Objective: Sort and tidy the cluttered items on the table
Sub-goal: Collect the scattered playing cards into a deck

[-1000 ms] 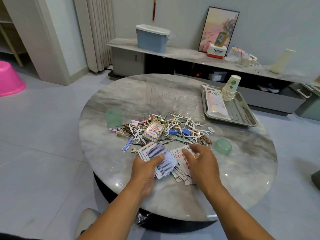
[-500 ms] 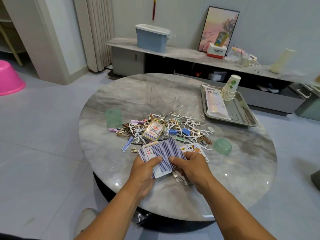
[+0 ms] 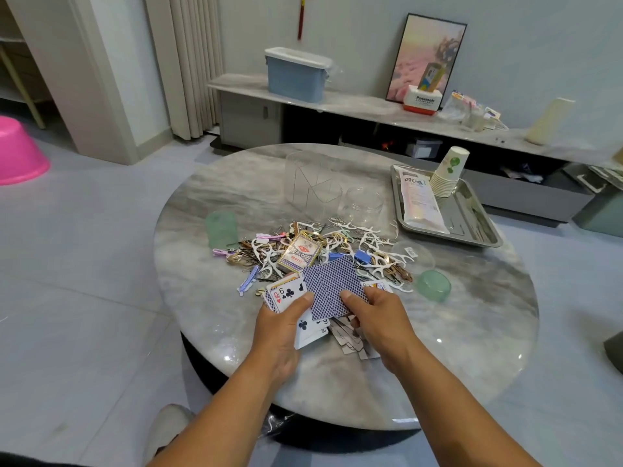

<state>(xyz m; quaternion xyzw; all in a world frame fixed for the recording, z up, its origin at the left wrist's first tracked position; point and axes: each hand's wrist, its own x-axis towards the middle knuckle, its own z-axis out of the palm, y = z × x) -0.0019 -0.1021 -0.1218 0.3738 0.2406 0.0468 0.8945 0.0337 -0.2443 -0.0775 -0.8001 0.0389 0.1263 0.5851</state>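
The round marble counter carries a metal tray at its far right edge and a clutter pile mid-counter. Near the front edge, the left hand grips a fan of playing cards, while the right hand pinches a blue-backed card over it.

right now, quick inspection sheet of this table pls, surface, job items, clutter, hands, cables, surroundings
surface: round marble table, glossy.
job's things: playing cards, some held, some loose on the table by the right hand; card box on the pile.
clutter: floss picks and clips heaped mid-table; green cup; green lid; clear containers; metal tray with paper cups and a packet.
grip: left hand holds a card stack; right hand pinches blue-backed cards.
cables: nothing seen.
surroundings: low shelf with blue bin, framed picture; pink basin on the floor.
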